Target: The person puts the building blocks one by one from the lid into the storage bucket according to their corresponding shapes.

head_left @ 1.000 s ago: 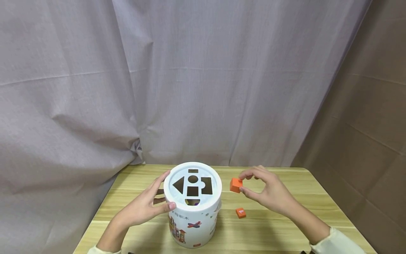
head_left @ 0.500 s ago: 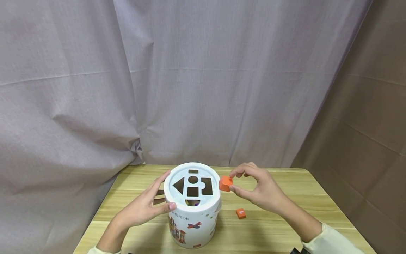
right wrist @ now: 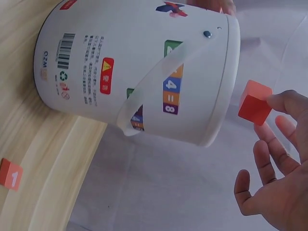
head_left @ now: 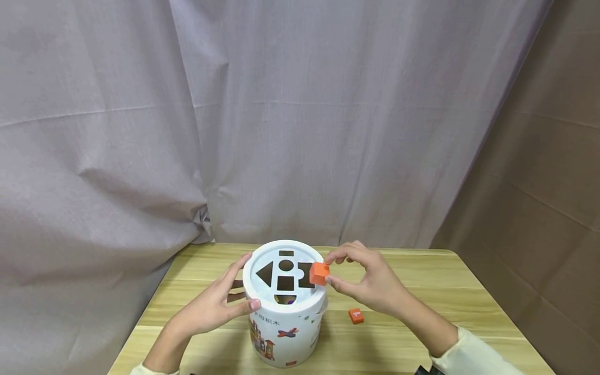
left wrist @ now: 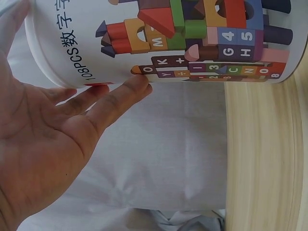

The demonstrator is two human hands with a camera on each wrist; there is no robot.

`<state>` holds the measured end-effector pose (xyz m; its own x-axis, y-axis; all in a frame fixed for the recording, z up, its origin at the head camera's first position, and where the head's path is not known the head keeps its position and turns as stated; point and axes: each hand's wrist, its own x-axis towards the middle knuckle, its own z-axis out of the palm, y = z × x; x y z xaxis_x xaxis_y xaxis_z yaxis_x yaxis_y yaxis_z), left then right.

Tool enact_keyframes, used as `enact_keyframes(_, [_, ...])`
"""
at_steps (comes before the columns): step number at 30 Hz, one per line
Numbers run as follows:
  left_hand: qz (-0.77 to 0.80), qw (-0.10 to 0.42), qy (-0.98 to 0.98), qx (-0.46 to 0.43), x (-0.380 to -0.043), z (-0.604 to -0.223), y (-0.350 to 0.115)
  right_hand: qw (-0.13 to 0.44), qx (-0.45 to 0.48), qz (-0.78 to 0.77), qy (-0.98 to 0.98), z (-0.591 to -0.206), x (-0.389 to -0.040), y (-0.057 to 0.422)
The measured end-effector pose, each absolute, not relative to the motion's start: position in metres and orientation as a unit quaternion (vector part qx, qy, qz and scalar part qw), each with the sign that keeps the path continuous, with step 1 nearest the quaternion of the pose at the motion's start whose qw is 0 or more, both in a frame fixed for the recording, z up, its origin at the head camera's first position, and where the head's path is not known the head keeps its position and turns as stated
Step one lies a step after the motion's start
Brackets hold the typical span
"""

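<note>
A white toy-block bucket (head_left: 287, 333) stands upright, its lid (head_left: 275, 301) cut with shaped openings. My left hand (head_left: 213, 307) rests against the bucket's left side, fingers spread and fairly straight, thumb near the rim at the front. In the left wrist view, fingers (left wrist: 118, 103) touch the printed wall. Between thumb and fingertips, my right hand (head_left: 370, 276) pinches an orange block (head_left: 320, 274) over the lid's right part. The right wrist view shows this block (right wrist: 255, 102) held apart from the lid, its other fingers loosely bent.
A small orange block marked 1 (head_left: 356, 315) lies on the wooden table (head_left: 412, 338), right of the bucket. The bucket's pale handle (right wrist: 149, 79) hangs along its side. A grey curtain (head_left: 300, 125) hangs behind the table, and a brown cloth (head_left: 539, 198) to the right.
My right hand has carried the orange block leftward, from beside the bucket to over the right part of its lid. The left hand and bucket have stayed in place.
</note>
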<state>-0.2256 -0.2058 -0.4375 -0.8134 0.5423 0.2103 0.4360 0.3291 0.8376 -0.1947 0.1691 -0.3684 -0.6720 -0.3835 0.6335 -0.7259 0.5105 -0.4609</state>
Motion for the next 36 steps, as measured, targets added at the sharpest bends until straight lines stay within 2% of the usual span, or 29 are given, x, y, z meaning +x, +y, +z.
enact_keyframes(18, [0.495, 0.057, 0.814, 0.298, -0.225, -0.437, -0.207, 0.214, 0.363, 0.382, -0.823, -0.377, -0.205, 0.129])
enact_keyframes(36, [0.499, 0.068, 0.813, 0.291, -0.225, -0.438, -0.208, 0.186, 0.352, 0.386, -0.832, -0.381, -0.207, 0.113])
